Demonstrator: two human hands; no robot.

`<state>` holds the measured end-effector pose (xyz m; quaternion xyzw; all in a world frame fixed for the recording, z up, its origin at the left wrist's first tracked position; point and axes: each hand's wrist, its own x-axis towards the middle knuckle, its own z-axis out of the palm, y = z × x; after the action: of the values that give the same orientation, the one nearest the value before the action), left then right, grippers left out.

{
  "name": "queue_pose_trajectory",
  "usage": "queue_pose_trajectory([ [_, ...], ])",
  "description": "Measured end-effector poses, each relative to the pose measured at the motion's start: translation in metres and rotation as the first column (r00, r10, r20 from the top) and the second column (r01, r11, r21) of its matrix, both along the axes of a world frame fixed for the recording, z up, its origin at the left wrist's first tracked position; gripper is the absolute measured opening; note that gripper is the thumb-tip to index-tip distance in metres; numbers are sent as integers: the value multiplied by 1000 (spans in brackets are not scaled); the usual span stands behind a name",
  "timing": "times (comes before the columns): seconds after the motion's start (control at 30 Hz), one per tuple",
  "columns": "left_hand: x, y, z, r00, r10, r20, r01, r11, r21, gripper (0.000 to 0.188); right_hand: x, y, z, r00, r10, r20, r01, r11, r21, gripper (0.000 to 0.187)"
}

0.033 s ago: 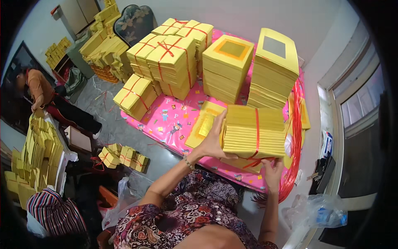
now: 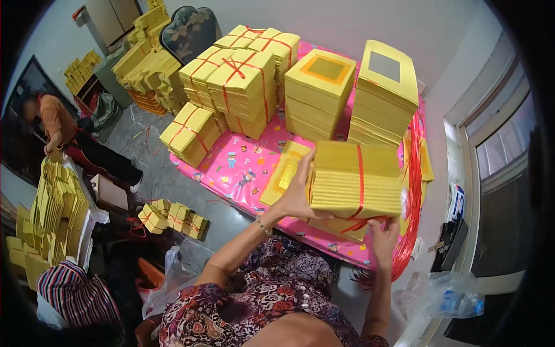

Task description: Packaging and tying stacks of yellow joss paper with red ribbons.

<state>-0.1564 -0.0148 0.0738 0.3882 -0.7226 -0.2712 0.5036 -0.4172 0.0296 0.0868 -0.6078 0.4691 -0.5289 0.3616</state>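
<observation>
A thick bundle of yellow paper point(image 2: 340, 191) with a red plastic tie point(image 2: 361, 173) round it is raised and tilted just above the near edge of the table. My left hand point(image 2: 298, 195) grips its left side, thumb along the bottom edge and fingers up the side. At the bundle's lower right corner my right hand point(image 2: 384, 234) has its fingers bent up against the underside, close to the loose end of the tie; whether they pinch the tie is hard to see. Under the bundle lie flat yellow sheets point(image 2: 276, 180), partly hidden.
Tied yellow stacks point(image 2: 243, 81) and two tall loose stacks point(image 2: 321, 95) stand on the pink patterned table cover point(image 2: 231, 168). Red plastic strands point(image 2: 413, 214) hang over its right edge. A person point(image 2: 58, 124) bends over more yellow paper point(image 2: 58, 196) at left. Small bundles point(image 2: 153, 220) lie on the floor.
The bundle and my right hand have shifted very slightly to the right. My left hand keeps its hold on the bundle.
</observation>
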Motion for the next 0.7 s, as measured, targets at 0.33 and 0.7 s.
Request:
queue_pose_trajectory([
  [0.33, 68, -5, 138, 817, 0, -576, -20, 999, -28, 99, 55, -37, 73, 930, 365, 49, -354, 922, -158, 66],
  [0.7, 192, -130, 249, 559, 151, -815, -54, 988, 146, 66, 3, -35, -23, 999, 43, 22, -45, 992, 114, 46],
])
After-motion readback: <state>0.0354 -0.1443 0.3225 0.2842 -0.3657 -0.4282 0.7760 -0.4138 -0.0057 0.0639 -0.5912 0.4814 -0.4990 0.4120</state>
